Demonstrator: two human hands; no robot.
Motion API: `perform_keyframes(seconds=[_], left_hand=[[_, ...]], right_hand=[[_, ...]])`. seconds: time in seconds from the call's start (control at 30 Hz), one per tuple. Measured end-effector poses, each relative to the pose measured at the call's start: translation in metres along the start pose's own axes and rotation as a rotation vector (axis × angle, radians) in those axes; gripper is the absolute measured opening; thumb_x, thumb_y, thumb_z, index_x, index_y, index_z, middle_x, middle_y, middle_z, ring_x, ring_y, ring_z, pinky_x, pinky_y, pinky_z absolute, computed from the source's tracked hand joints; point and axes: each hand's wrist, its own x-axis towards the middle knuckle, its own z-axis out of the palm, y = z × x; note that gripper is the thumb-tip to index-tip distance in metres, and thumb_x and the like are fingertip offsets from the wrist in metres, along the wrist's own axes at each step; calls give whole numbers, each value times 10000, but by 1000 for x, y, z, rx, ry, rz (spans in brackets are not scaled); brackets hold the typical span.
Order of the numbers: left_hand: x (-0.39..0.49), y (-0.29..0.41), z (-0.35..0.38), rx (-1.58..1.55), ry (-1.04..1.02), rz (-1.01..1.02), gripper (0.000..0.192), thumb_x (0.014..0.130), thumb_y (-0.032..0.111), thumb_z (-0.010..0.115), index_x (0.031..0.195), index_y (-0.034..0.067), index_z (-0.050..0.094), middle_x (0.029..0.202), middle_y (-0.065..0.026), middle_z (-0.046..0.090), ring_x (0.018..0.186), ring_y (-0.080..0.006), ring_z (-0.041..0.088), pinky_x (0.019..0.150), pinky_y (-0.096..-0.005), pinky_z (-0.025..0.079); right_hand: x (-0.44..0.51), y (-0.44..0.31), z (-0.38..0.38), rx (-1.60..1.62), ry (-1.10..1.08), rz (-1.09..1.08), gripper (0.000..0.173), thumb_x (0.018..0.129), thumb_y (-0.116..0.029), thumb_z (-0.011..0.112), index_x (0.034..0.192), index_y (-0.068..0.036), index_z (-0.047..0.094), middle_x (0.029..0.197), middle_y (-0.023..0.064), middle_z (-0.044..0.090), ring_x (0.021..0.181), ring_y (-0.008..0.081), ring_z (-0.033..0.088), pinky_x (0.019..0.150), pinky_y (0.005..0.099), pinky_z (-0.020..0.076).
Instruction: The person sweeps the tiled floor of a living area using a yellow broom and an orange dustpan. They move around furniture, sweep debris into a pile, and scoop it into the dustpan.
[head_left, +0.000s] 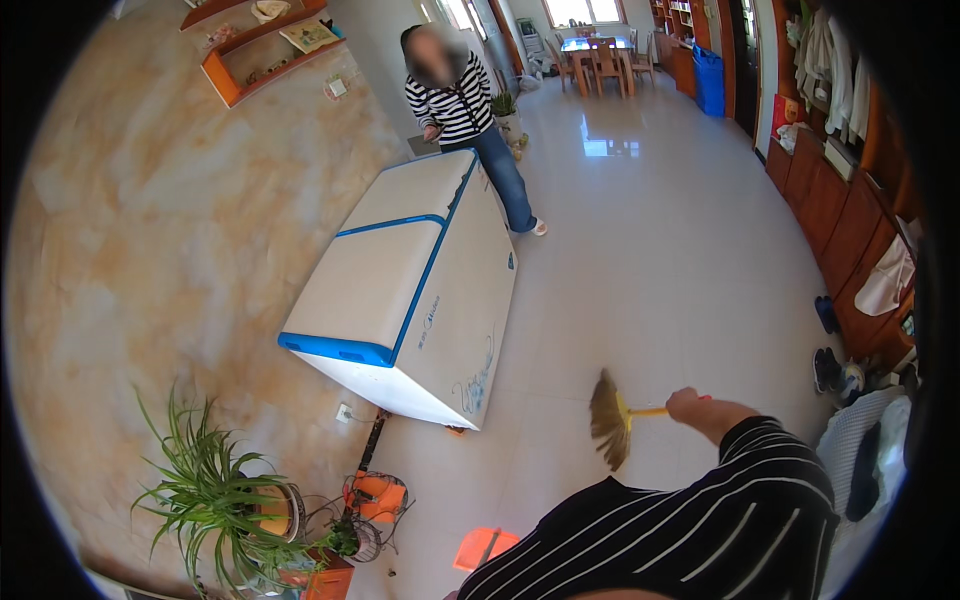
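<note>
My right hand is closed around the handle of a broom. The broom has brown fibre bristles, a yellow neck and a yellow shaft, and its bristles fan out at the pale tiled floor. Close to my body at the bottom is an orange dustpan with a grey handle; my striped shirt hides part of it. My left hand is out of view.
A white chest freezer with blue trim stands left of centre. Behind it a person in a striped top stands. Potted plants fill the lower left. Shoes line the right side before wooden cabinets. A dining table is far back.
</note>
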Motion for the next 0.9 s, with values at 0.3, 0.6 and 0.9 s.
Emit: perform_keyframes(seconds=[0.3, 0.6, 0.9], left_hand=[[14, 38, 17, -32, -56, -65, 229, 919, 85, 460, 1009, -112, 535, 786, -102, 591, 697, -181, 598, 689, -254, 526], [8, 41, -41, -433, -70, -391, 242, 906, 54, 463, 1041, -140, 514, 817, -125, 599, 733, -199, 616, 725, -262, 541], [7, 57, 43, 835, 219, 313, 204, 916, 38, 575, 1038, -124, 555, 931, -165, 650, 807, -172, 641, 791, -241, 520]], right_hand=[[-34, -37, -105, 180, -90, -104, 326, 868, -191, 560, 1172, -162, 673, 1135, 49, 680, 1078, 251, 645, 839, 409, 535], [89, -237, -118, 176, 75, -424, 213, 828, -169, 616, 982, -90, 740, 1039, 105, 718, 972, 297, 690, 793, 422, 547], [203, -91, -88, 226, -134, -107, 234, 870, -226, 602, 1050, -145, 727, 1033, 64, 722, 962, 247, 700, 768, 393, 566]])
